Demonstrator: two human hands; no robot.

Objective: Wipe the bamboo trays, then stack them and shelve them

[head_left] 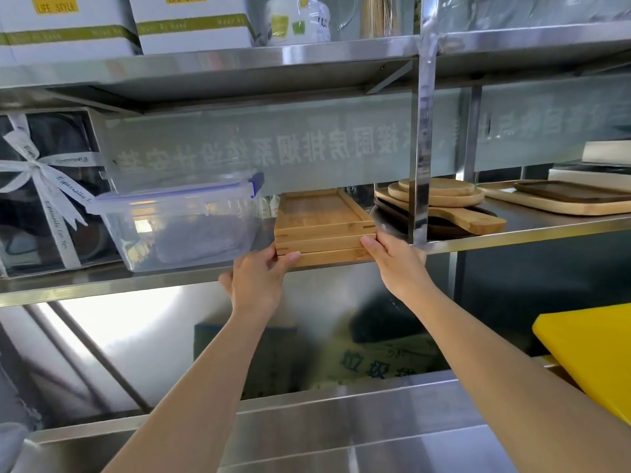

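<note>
stack's basically shelved, you're on the last bit

bamboo trays (324, 230) sit stacked on the steel shelf (512, 238), near edge overhanging. your left hand (259, 278) and right hand (396, 261) pinch the near corners, between plastic tub (177, 227) and wooden boards (444, 203). looks like just push in, let go.

Bright, even daylight. Strong glare blooms on the polished steel back panel (143, 322) below the middle steel shelf (512, 238). Wide-angle bend curves shelf edges near the frame borders. Soft overall focus; the white cardboard boxes (191, 25) up top look blurred.
</note>
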